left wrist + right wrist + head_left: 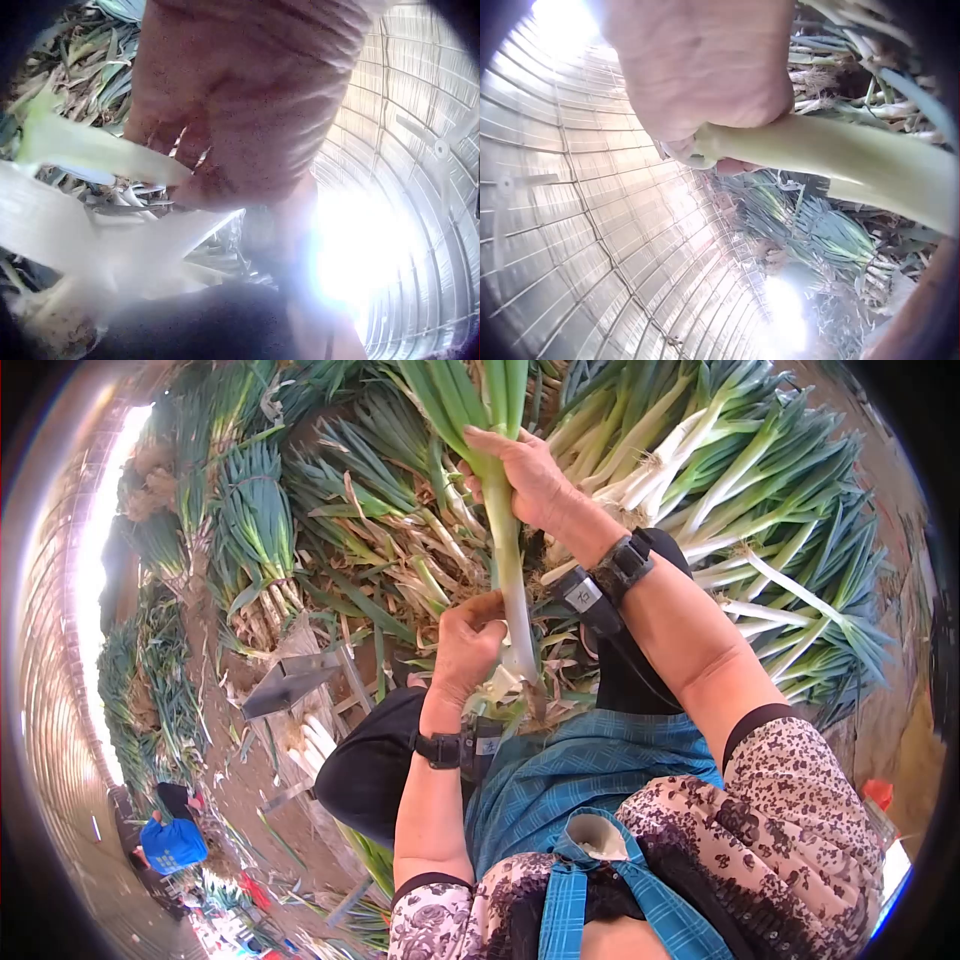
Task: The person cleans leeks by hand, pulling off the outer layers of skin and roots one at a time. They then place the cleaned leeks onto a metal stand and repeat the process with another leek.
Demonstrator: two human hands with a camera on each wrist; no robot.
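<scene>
A long leek (512, 575) stands nearly upright before the person, green leaves at the top and root end low near the lap. The right hand (530, 475) grips it just under the leaves, fingers wrapped round the stalk; the right wrist view shows the pale stalk (832, 154) running out of that fist. Lower down, the left hand (468, 645) is curled beside the white part. In the left wrist view its fingers pinch a pale strip of outer layer (105, 154) that stands away from the white stalk (45, 217). The soil-covered root end (67, 322) shows below.
A large heap of leeks (800, 530) lies to the right. Tied bundles (255, 520) stand at the left, with loose leaves (400, 550) strewn between. A metal plate (290, 685) sits near the left knee. Another person in blue (172, 847) is far left, near the greenhouse wall.
</scene>
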